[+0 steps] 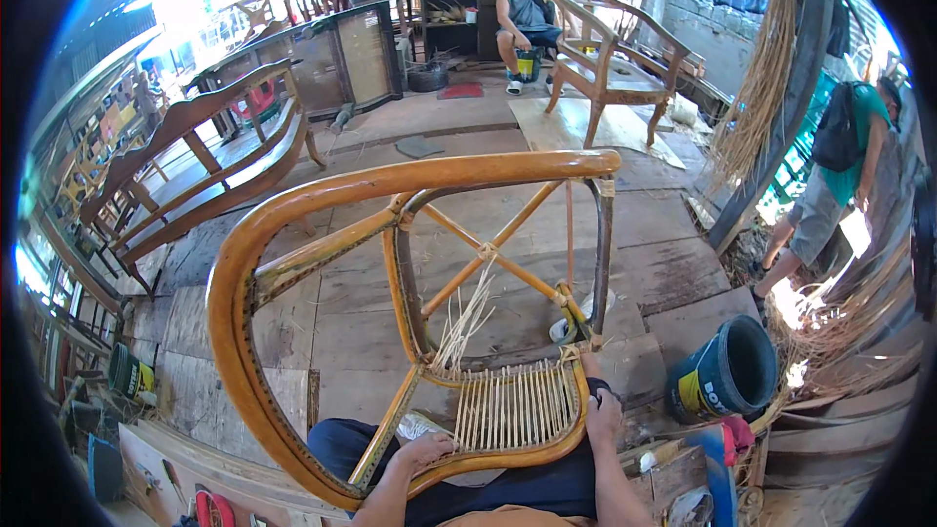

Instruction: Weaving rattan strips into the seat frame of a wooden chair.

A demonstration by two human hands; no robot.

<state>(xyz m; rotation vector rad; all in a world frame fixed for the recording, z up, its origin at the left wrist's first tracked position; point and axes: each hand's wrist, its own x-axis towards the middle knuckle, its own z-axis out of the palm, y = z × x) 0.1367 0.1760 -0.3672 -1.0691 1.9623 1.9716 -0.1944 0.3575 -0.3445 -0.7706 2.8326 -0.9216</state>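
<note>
At six o'clock my left hand (427, 450) lies palm down, fingers flat and open, on the near rim of the rattan chair frame (293, 224) tipped across my lap. My right hand (602, 413), at five o'clock, has its fingers curled around the rim beside the woven cane strips (509, 406). I judge the loose strand ends (468, 317) could slacken or snap if the frame shifts. A dark bucket (727, 369) sits at four o'clock; a wooden bench (195, 171) at ten.

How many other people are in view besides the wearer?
2: one person sits at the far end beside a wooden armchair; another person stands bent over at the right edge. Others may be hidden behind furniture.
</note>
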